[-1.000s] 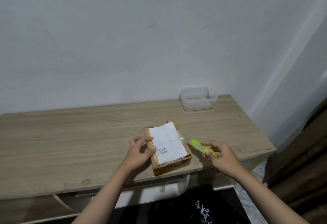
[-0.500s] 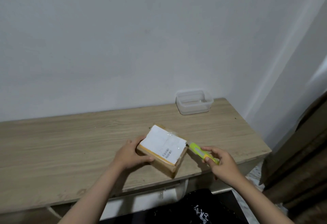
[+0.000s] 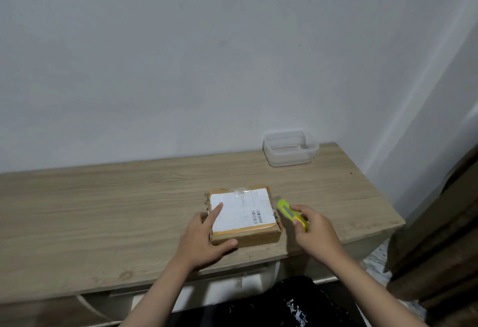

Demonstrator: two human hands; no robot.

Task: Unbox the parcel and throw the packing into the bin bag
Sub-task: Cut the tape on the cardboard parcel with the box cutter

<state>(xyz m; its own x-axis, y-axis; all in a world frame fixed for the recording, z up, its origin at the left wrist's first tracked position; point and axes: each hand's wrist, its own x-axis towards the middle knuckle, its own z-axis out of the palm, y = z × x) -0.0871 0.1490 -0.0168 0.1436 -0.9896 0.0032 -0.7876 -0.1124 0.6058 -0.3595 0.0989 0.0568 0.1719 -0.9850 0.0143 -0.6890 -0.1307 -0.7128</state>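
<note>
A small brown cardboard parcel (image 3: pixel 248 235) with a white shipping label on top lies flat near the front edge of the wooden desk (image 3: pixel 103 210). My left hand (image 3: pixel 204 238) holds the parcel at its near left corner, index finger laid on the label and thumb against the front side. My right hand (image 3: pixel 314 231) grips a yellow-green utility knife (image 3: pixel 287 209) just right of the parcel, its tip pointing at the box's right edge. No bin bag is in view.
A clear plastic container (image 3: pixel 291 148) stands at the back right of the desk against the white wall. A dark wooden door or panel (image 3: pixel 439 236) stands at the right. Dark patterned clothing (image 3: pixel 292 303) shows below the desk edge.
My left hand turned the parcel from an angled pose and laid it flat and square to the desk front. My right hand with the knife stayed beside its right edge.
</note>
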